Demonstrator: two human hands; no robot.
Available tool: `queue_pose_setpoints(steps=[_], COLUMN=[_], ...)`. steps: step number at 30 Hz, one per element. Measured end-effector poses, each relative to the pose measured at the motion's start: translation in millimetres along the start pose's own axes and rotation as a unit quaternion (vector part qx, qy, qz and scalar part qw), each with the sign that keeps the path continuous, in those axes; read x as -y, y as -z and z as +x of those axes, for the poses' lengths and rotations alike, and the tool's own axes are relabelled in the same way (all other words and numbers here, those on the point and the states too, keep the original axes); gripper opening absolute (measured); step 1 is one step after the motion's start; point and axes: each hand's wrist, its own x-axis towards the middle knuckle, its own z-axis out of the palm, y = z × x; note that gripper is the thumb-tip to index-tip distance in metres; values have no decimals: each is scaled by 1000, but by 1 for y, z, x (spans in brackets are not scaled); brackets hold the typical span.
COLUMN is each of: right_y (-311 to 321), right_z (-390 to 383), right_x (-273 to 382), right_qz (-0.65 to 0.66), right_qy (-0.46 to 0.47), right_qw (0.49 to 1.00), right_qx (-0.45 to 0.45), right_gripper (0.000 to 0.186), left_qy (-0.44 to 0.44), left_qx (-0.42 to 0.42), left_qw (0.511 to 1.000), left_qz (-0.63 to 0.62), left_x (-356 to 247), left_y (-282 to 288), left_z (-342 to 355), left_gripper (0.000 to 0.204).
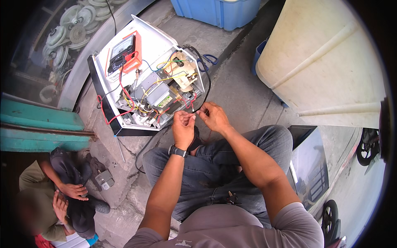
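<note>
In front of me lies an opened microwave oven (159, 34), its inner parts bare. My left hand (183, 129) pinches at its near right corner, fingertips closed on a thin wire. Close beside it, my right hand (215, 118) is also closed in a pinch on the wire; the exact spot between the fingertips is too small to make out. Thin red wires (193, 100) run from the oven toward my fingers. A large transformer (159, 95) sits inside, near a cream plastic part (182, 72). An analog multimeter (122, 51) rests on an orange box (136, 41); its red lead (121, 82) loops over the oven.
Blue-handled scissors (211, 59) lie beyond the oven's right side, near a black cord (210, 80). A blue bin (215, 12) stands behind. At right are a large cream container (322, 62) and a dark panel (312, 167). Another person (45, 194) sits at lower left.
</note>
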Motion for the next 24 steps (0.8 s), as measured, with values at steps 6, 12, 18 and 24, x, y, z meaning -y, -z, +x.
queue_pose_setpoints(steps=[6,12,18,24], right_y=[0,-2,-4,1], right_z=[-1,-3,-1,-2], right_x=[4,-2,-5,-5], right_qz=[39,80,149,164], right_qy=[-102,-111,-69,-85], right_qw=[993,989,985,980], right_qx=[39,57,60,80], right_gripper=[24,21,14,15], left_qy=[95,112,107,116], left_qx=[-5,-12,-9,-5], left_qw=[989,982,982,977], left_qz=[-117,-150,-155,-177], left_x=[3,2,5,3], left_y=[-4,-2,2,3], left_z=[-1,-2,-1,-2], left_gripper=[31,34,37,37])
